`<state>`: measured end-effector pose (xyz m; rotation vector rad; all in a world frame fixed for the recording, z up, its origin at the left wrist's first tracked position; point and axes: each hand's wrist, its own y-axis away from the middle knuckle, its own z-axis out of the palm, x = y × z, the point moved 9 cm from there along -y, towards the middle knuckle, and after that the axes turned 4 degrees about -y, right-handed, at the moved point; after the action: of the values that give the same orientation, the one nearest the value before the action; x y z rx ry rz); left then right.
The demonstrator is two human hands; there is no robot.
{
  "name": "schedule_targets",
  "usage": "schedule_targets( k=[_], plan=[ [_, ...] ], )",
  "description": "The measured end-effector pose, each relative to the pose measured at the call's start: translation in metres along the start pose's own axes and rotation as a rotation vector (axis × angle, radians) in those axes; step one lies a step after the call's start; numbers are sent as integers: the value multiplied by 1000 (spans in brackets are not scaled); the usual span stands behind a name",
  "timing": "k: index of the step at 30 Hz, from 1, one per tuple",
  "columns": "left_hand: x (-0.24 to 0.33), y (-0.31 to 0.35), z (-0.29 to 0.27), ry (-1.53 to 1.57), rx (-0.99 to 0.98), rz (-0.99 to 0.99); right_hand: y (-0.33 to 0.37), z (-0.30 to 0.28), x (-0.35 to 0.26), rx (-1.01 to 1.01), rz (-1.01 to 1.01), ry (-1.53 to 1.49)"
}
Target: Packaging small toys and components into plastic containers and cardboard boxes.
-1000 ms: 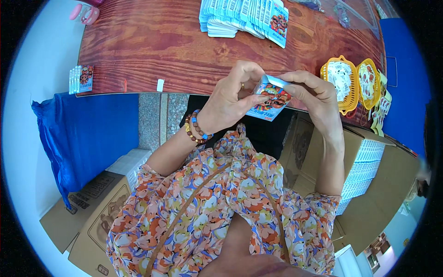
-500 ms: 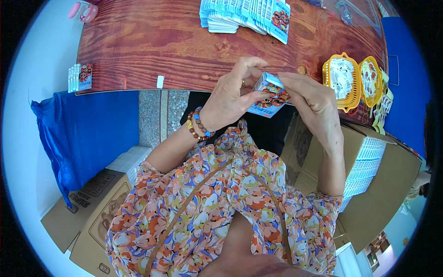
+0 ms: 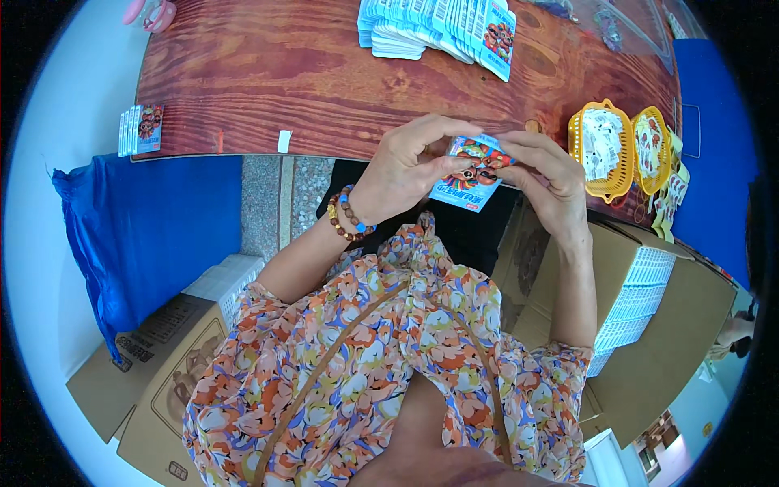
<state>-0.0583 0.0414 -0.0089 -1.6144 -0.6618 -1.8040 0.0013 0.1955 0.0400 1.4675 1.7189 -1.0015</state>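
Observation:
A small light-blue printed carton [image 3: 466, 192] with colourful cartoon faces is held near the table's front edge. My left hand [image 3: 406, 166] grips its left side, thumb on the front face and fingers behind. At the other side my right hand [image 3: 553, 180] pinches the carton's right upper edge between thumb and fingers. The printed front tilts toward me; its back is hidden. Beyond the hands lies a fanned pile of flat, similar light-blue cartons [image 3: 442, 28].
Several upright blue boxes [image 3: 141, 130] stand at the table's left edge, and a white slip [image 3: 284, 141] lies nearby. To the right, one yellow basket [image 3: 618, 183] holds white slips beside another yellow basket [image 3: 664, 166]. An open cardboard box [image 3: 673, 341] with white-blue packs stands below.
The carton has turned so its printed front faces me more fully. My right fingers have curled around its edge, with the thumb now on the front.

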Motion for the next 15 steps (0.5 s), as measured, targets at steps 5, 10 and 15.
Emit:
schedule_targets(
  k=[5,10,15],
  plan=[
    [14,16,-27,-231,119,54,-26,20,-12,-64,-51,-40],
    [22,27,-41,-390,131,36,-26,54,-7,-63,-103,-100],
    [93,79,-150,-1065,604,301,-57,83,-10,29,14,-132]
  ],
)
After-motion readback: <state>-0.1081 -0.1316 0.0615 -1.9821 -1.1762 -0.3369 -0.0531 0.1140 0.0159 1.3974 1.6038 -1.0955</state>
